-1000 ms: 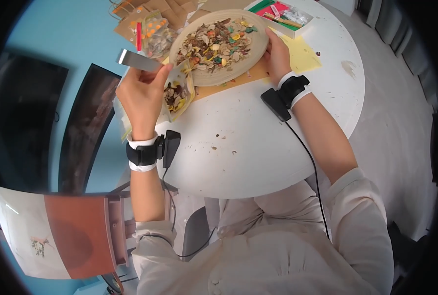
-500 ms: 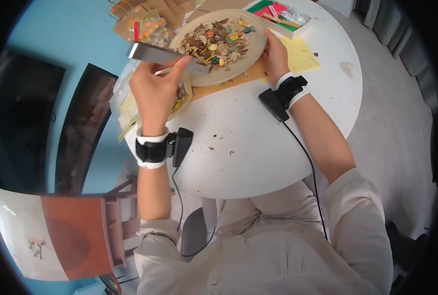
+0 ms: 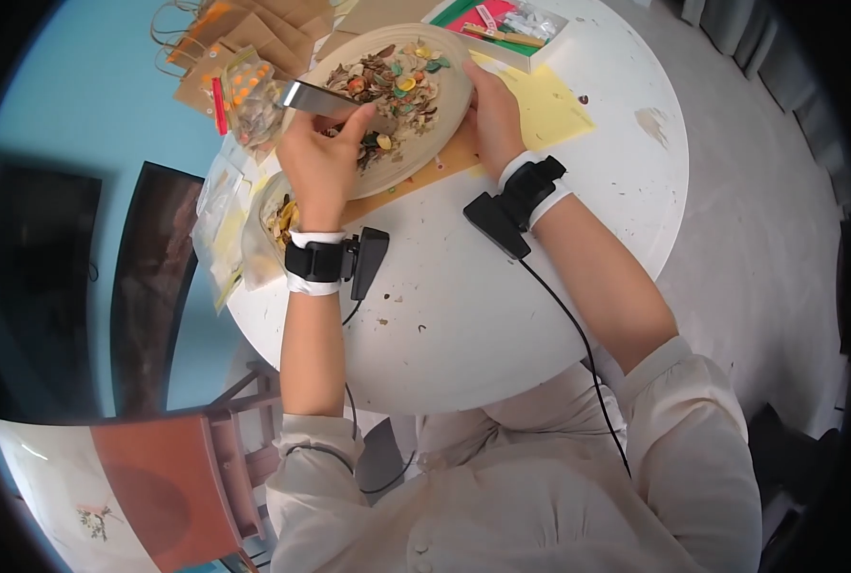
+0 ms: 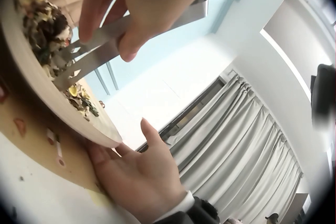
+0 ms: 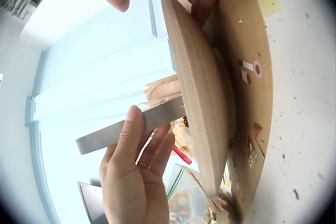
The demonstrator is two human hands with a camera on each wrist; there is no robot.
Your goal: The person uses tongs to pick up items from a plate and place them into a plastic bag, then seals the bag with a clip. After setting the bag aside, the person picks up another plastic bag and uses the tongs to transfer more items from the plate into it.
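My left hand (image 3: 320, 167) pinches metal tongs (image 3: 320, 97) between thumb and fingers. The tong tips (image 4: 65, 81) reach into the potpourri (image 3: 411, 81), a mix of dried petals and leaves with yellow, orange and green pieces. It lies on a round wooden plate (image 3: 408, 164), which is tilted with its right side raised. At that raised rim my right hand (image 3: 495, 115) holds the plate, fingers under the edge and thumb away from it in the left wrist view. Beneath my left wrist sits a clear bag (image 3: 253, 224) with more potpourri.
Brown paper bags (image 3: 263, 38) and an orange-dotted clear pouch (image 3: 251, 91) with a red zip lie at the back left. A box (image 3: 540, 59) of small items stands at the back right. Yellow paper (image 3: 559, 110) and crumbs lie on the white round table (image 3: 502, 315).
My left hand has moved the tongs rightward from over the clear bag to the potpourri on the plate. The right hand stays at the plate's rim. The head view has shifted slightly.
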